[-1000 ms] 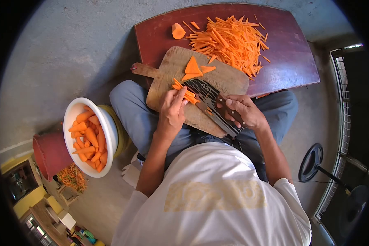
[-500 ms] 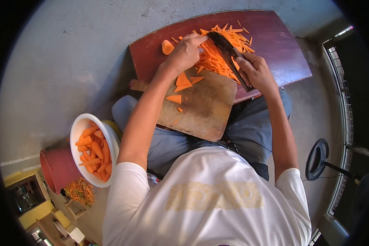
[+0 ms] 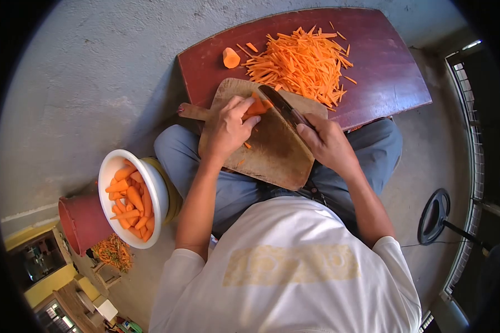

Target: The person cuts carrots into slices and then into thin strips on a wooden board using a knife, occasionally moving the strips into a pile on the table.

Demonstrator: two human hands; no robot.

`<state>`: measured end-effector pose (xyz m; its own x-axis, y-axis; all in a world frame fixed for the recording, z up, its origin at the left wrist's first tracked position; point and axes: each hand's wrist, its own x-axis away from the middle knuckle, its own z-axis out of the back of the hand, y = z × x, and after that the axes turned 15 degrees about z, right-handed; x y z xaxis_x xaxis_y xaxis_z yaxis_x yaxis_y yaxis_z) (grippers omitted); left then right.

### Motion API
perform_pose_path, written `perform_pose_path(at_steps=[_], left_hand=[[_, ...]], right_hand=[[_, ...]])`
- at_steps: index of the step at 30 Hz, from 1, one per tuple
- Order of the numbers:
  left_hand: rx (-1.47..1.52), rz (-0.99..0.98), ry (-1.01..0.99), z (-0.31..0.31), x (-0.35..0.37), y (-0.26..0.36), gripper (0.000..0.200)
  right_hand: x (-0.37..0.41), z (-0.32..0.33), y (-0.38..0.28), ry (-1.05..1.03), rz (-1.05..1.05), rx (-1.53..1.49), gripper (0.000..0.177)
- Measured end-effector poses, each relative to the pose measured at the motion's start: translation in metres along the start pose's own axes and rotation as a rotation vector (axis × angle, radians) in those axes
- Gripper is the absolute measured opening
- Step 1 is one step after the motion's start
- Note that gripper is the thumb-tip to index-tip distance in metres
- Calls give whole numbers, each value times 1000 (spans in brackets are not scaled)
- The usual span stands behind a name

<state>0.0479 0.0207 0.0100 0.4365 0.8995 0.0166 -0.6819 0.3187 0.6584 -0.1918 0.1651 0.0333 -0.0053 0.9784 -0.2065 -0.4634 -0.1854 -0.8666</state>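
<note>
Carrot pieces (image 3: 257, 106) sit pinched in left hand (image 3: 231, 127), knife (image 3: 280, 102) in right hand (image 3: 326, 140).

Shirt (image 3: 283, 299): white, short-sleeved, yellowish rectangular print with pale rounded shapes | Sleeves (image 3: 179, 277): plain white, loose, ending above elbows | Trousers (image 3: 375, 147): blue-grey, long, creased fabric | Hands: bare | Forearms: uncovered

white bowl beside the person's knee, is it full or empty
Partly full: the white bowl has a pile of orange carrots inside, with bare white inner wall showing around them.
</note>
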Motion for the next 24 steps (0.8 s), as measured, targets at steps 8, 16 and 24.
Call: perform_pose_path(at_steps=[8,16,24], left_hand=[[-20,-133,117,-19,43,-7,33],[-56,-155,2,1,53,-20,45],[-225,-221,109,-2,58,-9,55]], right_hand=[[11,7,-15,-198,26,1,28],[34,10,-13,-210,-25,-166,41],[29,7,-17,-162,-159,-167,42]])
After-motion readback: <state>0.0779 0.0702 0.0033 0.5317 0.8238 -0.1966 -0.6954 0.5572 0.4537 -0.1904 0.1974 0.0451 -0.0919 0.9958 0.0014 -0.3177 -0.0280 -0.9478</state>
